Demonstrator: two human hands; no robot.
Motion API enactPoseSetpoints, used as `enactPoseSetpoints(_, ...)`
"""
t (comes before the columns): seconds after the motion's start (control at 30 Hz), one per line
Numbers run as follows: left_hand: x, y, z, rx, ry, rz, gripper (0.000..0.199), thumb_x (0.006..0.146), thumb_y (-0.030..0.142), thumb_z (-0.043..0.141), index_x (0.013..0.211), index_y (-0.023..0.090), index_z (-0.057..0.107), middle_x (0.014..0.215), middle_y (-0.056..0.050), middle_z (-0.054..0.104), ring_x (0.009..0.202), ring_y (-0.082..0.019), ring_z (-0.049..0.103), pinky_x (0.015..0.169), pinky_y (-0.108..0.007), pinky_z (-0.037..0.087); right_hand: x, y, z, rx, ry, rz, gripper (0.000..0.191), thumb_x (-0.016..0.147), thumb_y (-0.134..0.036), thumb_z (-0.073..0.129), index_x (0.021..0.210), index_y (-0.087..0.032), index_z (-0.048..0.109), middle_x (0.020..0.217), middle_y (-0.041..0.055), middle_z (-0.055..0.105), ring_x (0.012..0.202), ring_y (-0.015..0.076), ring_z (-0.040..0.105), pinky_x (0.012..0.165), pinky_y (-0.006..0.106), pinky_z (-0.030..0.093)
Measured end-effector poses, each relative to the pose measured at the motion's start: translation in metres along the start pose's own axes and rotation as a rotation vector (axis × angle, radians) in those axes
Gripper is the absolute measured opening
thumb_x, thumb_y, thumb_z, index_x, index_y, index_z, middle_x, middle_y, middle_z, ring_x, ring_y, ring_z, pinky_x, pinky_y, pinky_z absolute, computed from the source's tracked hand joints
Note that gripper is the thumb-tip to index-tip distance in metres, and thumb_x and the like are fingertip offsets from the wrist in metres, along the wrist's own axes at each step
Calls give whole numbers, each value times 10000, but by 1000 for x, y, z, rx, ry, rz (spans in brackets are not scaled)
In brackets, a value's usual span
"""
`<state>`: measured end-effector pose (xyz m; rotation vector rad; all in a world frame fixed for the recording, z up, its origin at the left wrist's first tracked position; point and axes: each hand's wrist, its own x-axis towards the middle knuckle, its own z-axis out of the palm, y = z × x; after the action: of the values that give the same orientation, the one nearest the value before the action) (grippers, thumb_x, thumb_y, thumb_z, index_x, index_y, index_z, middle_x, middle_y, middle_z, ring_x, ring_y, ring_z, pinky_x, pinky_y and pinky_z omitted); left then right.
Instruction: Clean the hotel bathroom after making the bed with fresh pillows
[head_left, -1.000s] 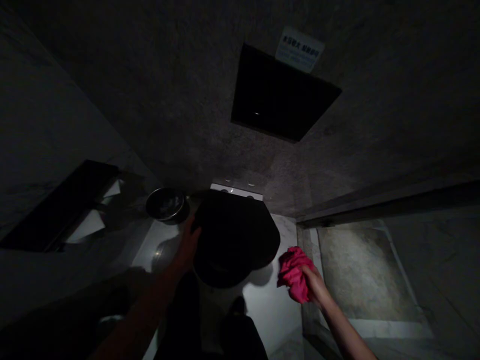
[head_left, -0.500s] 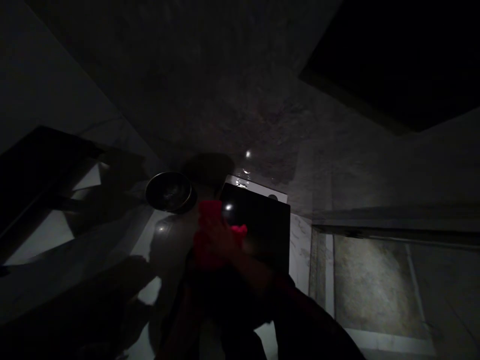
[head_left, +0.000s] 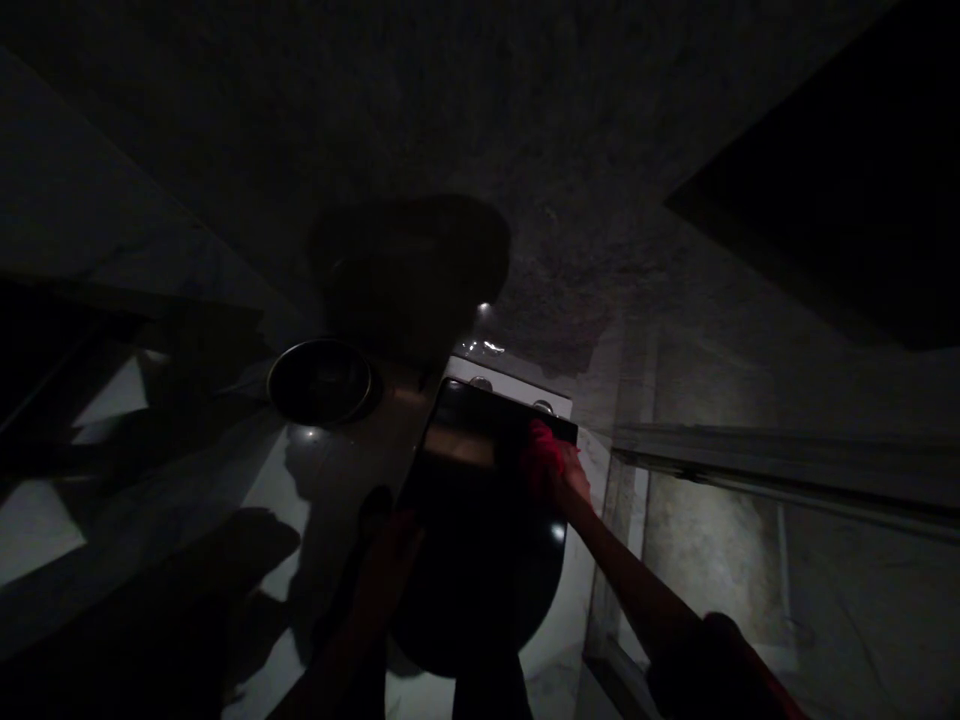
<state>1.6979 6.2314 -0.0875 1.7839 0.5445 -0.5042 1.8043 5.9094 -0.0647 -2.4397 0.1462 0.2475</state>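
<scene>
Shifted since the earlier frame, the right hand (head_left: 561,472) has left the middle of the lid and now presses at the far right corner of a glossy black toilet lid (head_left: 480,570). Its fingers are clamped around one crumpled magenta cloth (head_left: 541,458), which touches the lid. The bare right forearm (head_left: 630,580) slants up from the lower right, ending in a dark sleeve (head_left: 712,670).

The left hand (head_left: 390,570) lies dim over the lid's near left edge, well apart from the grip; it is too dark to tell whether its fingers are open or closed.

Beyond the grip, a white cistern edge (head_left: 510,375) runs just past the lid's far rim, so the hand has little room forward. To its right, the lid ends close by, at a pale marble strip (head_left: 600,470). To its left, a long stretch of black lid remains open.

Left of the lid, past the far corner, sits one round steel bowl (head_left: 321,382), well away from the cloth.
</scene>
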Motion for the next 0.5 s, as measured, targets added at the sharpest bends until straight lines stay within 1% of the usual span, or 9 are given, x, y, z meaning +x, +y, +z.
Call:
enactPoseSetpoints(0.07,22,38,40,-191,-173,6,795,647,536,720,1317,144,549,1393,-180,594,1277,-327,584,1101,-480,466,-2,-25,3,68,-76,-55,477,927,-474,529,1295,-192,639,1276,136,656,1219,331,601,1097,512,467)
enactPoseSetpoints(0.13,42,71,69,-351,-341,-37,781,583,504,754,1242,131,565,1309,-176,638,1192,-308,621,1028,-430,503,-3,-40,-5,83,-149,-84,573,844,-440,663,1349,-178,594,1314,146,631,1222,316,600,1076,482,483)
enactPoseSetpoints(0.17,49,86,75,-377,-401,-46,702,592,485,744,1181,137,584,1229,-150,673,1117,-286,645,965,-396,524,-2,-42,-16,67,-178,-94,657,786,-404,726,1379,-174,563,1340,151,615,1229,309,597,1066,465,490)
enactPoseSetpoints(0.2,56,100,74,-353,-442,-34,595,629,470,717,1113,145,601,1127,-115,699,1030,-259,659,892,-360,534,0,-40,-29,36,-205,-105,695,745,-361,758,1383,-174,554,1341,149,614,1220,299,602,1046,445,499)
enactPoseSetpoints(0.23,63,114,67,-279,-451,2,492,673,456,688,1055,155,615,1036,-80,705,951,-234,658,821,-327,529,4,-36,-45,-5,-230,-118,644,744,-325,752,1346,-179,577,1299,138,637,1179,284,620,1010,421,514)
enactPoseSetpoints(0.3,78,144,40,-4,-407,138,332,775,426,645,987,171,643,935,-38,693,878,-207,643,753,-289,501,20,-27,-77,-101,-298,-139,383,816,-277,672,1191,-200,661,1147,95,701,1053,250,660,912,368,530)
enactPoseSetpoints(0.37,99,178,9,370,-294,273,238,872,374,618,988,176,680,959,-44,698,911,-214,651,810,-299,494,46,-22,-98,-203,-352,-120,235,873,-245,608,1086,-222,706,1046,64,737,957,226,684,845,329,521)
enactPoseSetpoints(0.43,127,209,-10,734,-97,395,243,944,288,566,1108,156,687,1128,-104,680,1028,-249,644,912,-349,488,79,-21,-101,-305,-323,-41,284,889,-223,607,1155,-234,708,1093,62,749,948,221,700,834,314,512)
enactPoseSetpoints(0.5,156,224,-10,979,106,493,345,989,217,486,1283,106,627,1324,-194,590,1177,-310,589,1006,-439,463,111,-23,-87,-401,-220,59,384,908,-237,617,1288,-209,665,1211,103,724,1016,244,698,872,327,511)
